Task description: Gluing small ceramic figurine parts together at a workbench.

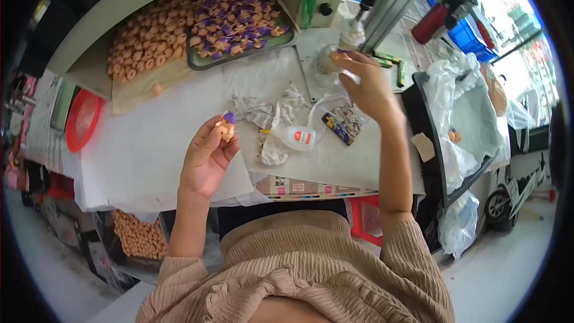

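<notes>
My left hand (209, 158) is closed round a small peach-coloured toy figure (226, 129) with a purple top, held upright over the white-covered table. My right hand (372, 87) reaches to the press, its thumb apart from the fingers. Its fingertips are at a small peach and purple piece (339, 55) on the press's clear, plastic-wrapped fixture (326, 67). Just above them is the white-wrapped press head (352, 34). Between my hands lies a clear squeeze bottle (297, 137) with a yellow tip, on crumpled cloth (274, 152).
A dark tray (287, 40) of peach and purple parts stands at the back, beside a heap of round peach pieces (146, 39). At left is a red basin (84, 121). A plastic-lined black tray (439, 161) stands at right. A dark blue tube-shaped packet (338, 130) lies near the bottle.
</notes>
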Available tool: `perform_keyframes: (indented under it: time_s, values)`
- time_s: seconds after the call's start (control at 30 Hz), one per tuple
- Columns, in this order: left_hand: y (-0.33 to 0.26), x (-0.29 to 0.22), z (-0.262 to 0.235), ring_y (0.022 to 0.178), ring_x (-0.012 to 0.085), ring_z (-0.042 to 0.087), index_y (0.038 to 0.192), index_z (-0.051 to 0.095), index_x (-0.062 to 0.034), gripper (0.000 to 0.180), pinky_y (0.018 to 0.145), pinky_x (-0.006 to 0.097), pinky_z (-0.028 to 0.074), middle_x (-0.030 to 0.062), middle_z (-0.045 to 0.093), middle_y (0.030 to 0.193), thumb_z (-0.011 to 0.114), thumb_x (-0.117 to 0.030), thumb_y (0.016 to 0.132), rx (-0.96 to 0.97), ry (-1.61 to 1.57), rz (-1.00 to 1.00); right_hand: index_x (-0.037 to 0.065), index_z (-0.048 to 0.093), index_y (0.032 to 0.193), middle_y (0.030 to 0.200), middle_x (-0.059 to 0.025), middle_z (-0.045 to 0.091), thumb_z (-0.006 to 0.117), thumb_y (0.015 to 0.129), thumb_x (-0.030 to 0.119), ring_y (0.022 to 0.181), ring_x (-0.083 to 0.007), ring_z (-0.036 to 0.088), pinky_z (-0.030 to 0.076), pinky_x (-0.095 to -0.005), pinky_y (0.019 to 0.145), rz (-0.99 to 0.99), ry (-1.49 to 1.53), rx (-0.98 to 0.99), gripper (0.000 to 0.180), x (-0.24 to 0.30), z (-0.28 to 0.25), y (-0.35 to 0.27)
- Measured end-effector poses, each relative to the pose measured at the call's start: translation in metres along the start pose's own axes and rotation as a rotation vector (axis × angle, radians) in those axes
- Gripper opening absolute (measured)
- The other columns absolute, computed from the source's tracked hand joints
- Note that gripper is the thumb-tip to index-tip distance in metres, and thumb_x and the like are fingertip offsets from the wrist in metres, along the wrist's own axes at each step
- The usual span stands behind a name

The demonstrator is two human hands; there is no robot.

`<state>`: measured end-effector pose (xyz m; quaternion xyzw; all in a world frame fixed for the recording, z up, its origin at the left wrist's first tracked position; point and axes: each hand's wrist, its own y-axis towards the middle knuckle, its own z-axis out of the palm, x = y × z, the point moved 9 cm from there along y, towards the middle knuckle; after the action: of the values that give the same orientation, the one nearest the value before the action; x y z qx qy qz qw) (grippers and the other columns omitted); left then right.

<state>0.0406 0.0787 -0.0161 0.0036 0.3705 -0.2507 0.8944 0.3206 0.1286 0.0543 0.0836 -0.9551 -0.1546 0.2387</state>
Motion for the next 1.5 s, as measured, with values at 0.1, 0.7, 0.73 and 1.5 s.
perform_keyframes:
  time_s: [0.1, 0.7, 0.73, 1.5]
  values:
    - [0.019, 0.015, 0.032, 0.096, 0.0155, 0.063, 0.123, 0.055, -0.0057, 0.034, 0.083, 0.028, 0.054, 0.0064, 0.063, 0.110, 0.062, -0.018, 0.092, 0.109, -0.007, -0.023, 0.012, 0.071, 0.103, 0.112, -0.0108, 0.060, 0.060, 0.077, -0.005, 0.099, -0.0314, 0.053, 0.046, -0.0400, 0.089, 0.070, -0.169, -0.227, 0.033, -0.032, -0.017, -0.010]
    - [0.048, -0.004, 0.039, 0.106, 0.0191, 0.059, 0.125, 0.051, -0.0021, 0.032, 0.094, 0.029, 0.051, 0.0101, 0.058, 0.115, 0.057, -0.009, 0.094, 0.070, 0.083, 0.067, 0.004, 0.071, 0.096, 0.088, -0.0155, 0.068, 0.061, 0.083, 0.008, 0.080, -0.0198, 0.065, 0.051, -0.0314, 0.074, 0.775, -0.436, -0.054, 0.016, -0.219, -0.241, -0.232]
    - [0.055, -0.008, 0.045, 0.106, 0.0191, 0.059, 0.125, 0.051, -0.0021, 0.032, 0.094, 0.029, 0.051, 0.0101, 0.058, 0.115, 0.057, -0.009, 0.094, 0.062, 0.088, 0.076, 0.003, 0.071, 0.094, 0.086, -0.0156, 0.069, 0.063, 0.082, 0.009, 0.077, -0.0199, 0.065, 0.051, -0.0316, 0.073, 0.796, -0.362, 0.041, 0.016, -0.224, -0.227, -0.235]
    - [0.226, 0.078, 0.129, 0.088, 0.0117, 0.054, 0.100, 0.067, -0.0044, 0.028, 0.077, 0.026, 0.049, 0.0028, 0.047, 0.110, 0.079, -0.016, 0.078, 0.075, 0.807, 0.195, -0.003, 0.069, 0.087, 0.059, -0.0017, 0.055, 0.075, 0.081, 0.025, 0.048, -0.0059, 0.047, 0.038, -0.0245, 0.044, 0.776, -0.051, 0.394, 0.029, -0.091, -0.207, -0.220]
